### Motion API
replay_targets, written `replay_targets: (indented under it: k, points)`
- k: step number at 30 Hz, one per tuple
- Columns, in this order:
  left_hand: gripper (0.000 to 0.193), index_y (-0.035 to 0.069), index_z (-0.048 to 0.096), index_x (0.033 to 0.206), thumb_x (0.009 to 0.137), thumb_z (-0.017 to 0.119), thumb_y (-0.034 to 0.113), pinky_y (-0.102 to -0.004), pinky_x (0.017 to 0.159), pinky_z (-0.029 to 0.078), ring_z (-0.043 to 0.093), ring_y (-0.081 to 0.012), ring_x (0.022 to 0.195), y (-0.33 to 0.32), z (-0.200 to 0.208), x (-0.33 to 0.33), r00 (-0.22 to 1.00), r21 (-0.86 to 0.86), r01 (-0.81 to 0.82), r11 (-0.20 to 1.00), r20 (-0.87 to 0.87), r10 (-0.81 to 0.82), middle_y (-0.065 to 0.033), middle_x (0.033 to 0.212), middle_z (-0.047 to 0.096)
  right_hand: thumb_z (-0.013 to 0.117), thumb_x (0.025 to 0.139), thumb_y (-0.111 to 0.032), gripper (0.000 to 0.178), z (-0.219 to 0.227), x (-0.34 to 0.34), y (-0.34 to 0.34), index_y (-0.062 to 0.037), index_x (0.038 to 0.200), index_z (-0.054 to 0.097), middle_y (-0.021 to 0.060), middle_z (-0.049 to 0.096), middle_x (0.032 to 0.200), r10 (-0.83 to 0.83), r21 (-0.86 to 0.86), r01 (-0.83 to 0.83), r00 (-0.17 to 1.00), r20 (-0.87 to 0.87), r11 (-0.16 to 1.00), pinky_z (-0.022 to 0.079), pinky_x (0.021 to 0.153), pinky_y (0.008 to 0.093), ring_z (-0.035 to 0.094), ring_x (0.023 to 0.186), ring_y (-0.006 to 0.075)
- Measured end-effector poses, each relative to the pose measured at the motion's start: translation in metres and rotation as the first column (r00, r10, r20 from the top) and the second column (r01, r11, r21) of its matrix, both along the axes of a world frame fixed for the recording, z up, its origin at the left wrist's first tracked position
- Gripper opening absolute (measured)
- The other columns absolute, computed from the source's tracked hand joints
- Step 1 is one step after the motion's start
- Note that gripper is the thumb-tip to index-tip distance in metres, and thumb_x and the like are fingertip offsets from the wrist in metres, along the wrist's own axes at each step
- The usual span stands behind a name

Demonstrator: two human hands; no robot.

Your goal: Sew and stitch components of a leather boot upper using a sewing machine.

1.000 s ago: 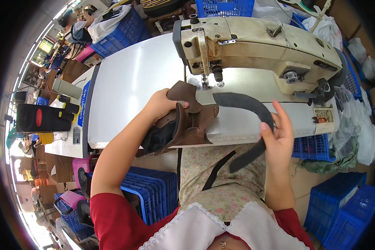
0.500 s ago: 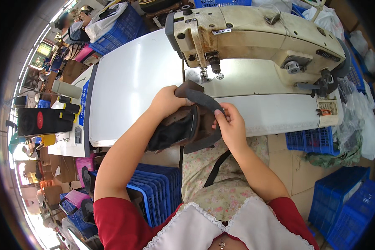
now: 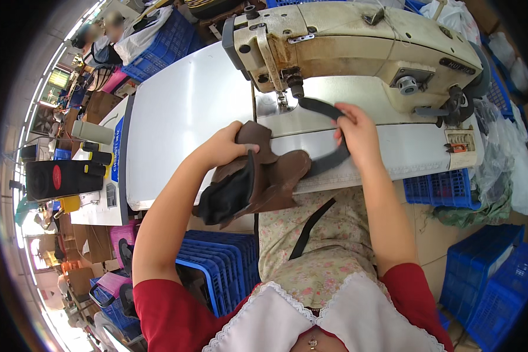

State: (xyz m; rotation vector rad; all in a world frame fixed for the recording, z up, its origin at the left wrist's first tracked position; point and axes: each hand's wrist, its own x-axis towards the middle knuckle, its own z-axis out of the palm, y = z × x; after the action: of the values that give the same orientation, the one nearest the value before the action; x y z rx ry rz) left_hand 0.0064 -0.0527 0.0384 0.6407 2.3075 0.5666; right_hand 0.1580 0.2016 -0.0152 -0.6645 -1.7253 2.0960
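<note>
The left hand (image 3: pixel 226 146) grips the top edge of a brown leather piece (image 3: pixel 270 176), fingers curled over it, just in front of the sewing machine (image 3: pixel 358 44). The leather lies partly on the white table (image 3: pixel 182 111) and partly hangs off its near edge, with a dark lining (image 3: pixel 226 196) folded out at its lower left. The right hand (image 3: pixel 358 132) pinches a dark strap (image 3: pixel 328 111) between thumb and fingers, closed on it. One end of the strap sits under the needle end of the sewing machine; the rest curves down past the hand and meets the right edge of the leather piece. A thin black strip (image 3: pixel 311 229) hangs below the table edge over the person's flowered lap. Blue crates (image 3: pixel 217 264) stand on the floor under the near side of the table, and more blue crates (image 3: pixel 493 281) sit to the right of the machine.
</note>
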Motion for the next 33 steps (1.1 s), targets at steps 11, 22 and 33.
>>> replay_targets:
  k: [11,22,33]
  points:
    - [0.061,-0.003,0.053,0.122,0.076,0.077,0.028,-0.0344,0.088,0.047,0.059,-0.0219,0.098,-0.098,0.017,0.041,0.985,0.117,-0.115,0.986,0.144,0.097,-0.0152,0.106,0.063,0.052,0.083,-0.003,0.035,-0.015,-0.046,0.009,0.0068,0.116,0.062,0.0156,0.069,0.084,0.099,0.307,-0.173,0.965,0.241,0.936,0.052,0.056,0.0308,0.068,0.058,0.0196]
    - [0.068,-0.002,0.049,0.127,0.075,0.081,0.028,-0.0315,0.096,0.041,0.054,-0.0187,0.107,-0.123,0.032,0.066,0.933,0.185,-0.253,0.949,0.305,0.189,-0.0086,0.112,0.059,0.050,0.088,-0.005,0.034,-0.016,-0.078,-0.118,0.0054,0.120,0.058,0.0139,0.068,0.087,0.377,0.216,-0.392,0.920,0.110,0.894,0.052,0.052,0.0301,0.066,0.059,0.0171]
    - [0.053,-0.001,0.057,0.116,0.074,0.078,0.023,-0.0300,0.086,0.046,0.057,-0.0152,0.094,-0.080,0.045,0.046,0.972,0.293,-0.233,0.927,0.106,0.210,-0.0068,0.101,0.063,0.058,0.084,-0.004,0.030,0.040,0.032,-0.031,-0.0024,0.112,0.068,0.0071,0.071,0.090,0.150,0.378,-0.153,0.988,0.037,0.913,0.048,0.059,0.0275,0.061,0.074,0.0089]
